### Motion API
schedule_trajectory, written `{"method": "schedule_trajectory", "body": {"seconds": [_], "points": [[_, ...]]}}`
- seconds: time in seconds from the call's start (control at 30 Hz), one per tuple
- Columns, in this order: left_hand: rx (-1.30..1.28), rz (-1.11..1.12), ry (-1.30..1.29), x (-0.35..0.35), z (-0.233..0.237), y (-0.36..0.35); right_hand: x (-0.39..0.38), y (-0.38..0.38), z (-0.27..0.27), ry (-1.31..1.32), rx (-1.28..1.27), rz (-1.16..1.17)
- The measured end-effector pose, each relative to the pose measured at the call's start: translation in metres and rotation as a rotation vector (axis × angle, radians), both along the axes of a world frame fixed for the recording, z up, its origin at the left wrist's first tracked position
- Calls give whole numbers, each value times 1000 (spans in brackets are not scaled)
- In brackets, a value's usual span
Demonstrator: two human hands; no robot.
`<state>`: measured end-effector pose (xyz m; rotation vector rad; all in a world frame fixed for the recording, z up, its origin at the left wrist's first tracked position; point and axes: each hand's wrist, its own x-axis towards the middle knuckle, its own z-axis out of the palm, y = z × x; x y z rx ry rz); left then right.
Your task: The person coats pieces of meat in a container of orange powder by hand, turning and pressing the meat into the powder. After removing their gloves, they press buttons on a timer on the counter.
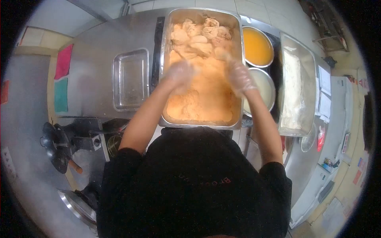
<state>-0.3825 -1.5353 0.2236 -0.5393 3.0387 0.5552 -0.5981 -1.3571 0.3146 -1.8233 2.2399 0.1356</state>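
Note:
A deep steel pan point(201, 123) stands in front of me, its bottom covered by orange-tan breading flour point(202, 105). Several coated pieces of meat point(198, 39), perhaps chicken, are heaped at its far end. My left hand point(180, 74), in a clear plastic glove, is over the flour on the left side of the pan. On the right side, my right hand point(239, 76), gloved the same way, is near the pan's right wall. Both hands are smeared by motion, so their fingers do not show clearly. I cannot make out anything held in either.
Right of the pan are a bowl of orange liquid point(257, 47) and a bowl of pale liquid point(262, 89). Beyond them stands a long steel pan of white powder point(293, 89). A shallow steel tray point(131, 79) lies to the left. A black wok point(55, 146) sits at lower left.

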Motion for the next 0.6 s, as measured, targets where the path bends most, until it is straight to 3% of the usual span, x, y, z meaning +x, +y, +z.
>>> {"method": "schedule_trajectory", "body": {"seconds": [0.03, 0.07, 0.1, 0.17, 0.2, 0.27, 0.3, 0.33, 0.4, 0.5, 0.57, 0.6], "points": [[189, 36, -275, 6, 40, 29, 4, 4, -17, 49, 182, 105], [333, 85, -564, 12, 84, 58, 15, 14, -25, -230, 165, 70], [420, 147, -625, 17, 113, 85, 32, 19, -19, -292, 223, 98], [372, -5, -741, 31, 66, 112, 55, 26, -12, -358, 289, 139], [381, 3, -744, 37, 52, 124, 62, 29, -13, -398, 238, 60], [301, 322, -438, 47, 36, 143, 65, 30, -16, -440, 195, -12], [310, 330, -442, 48, 47, 139, 62, 32, -18, -622, 154, -97], [431, 280, -560, 45, 69, 126, 58, 33, -19, -799, 108, -184], [547, 229, -673, 49, 75, 104, 53, 33, -18, -852, 109, -236], [755, 211, -511, 62, 76, 88, 62, 32, 11, -984, 124, -385], [1261, 457, -342, 57, 115, 79, 79, 37, 23, -1059, 135, -473], [1259, 457, -340, 58, 112, 79, 87, 42, 23, -1262, 75, -454]]}}
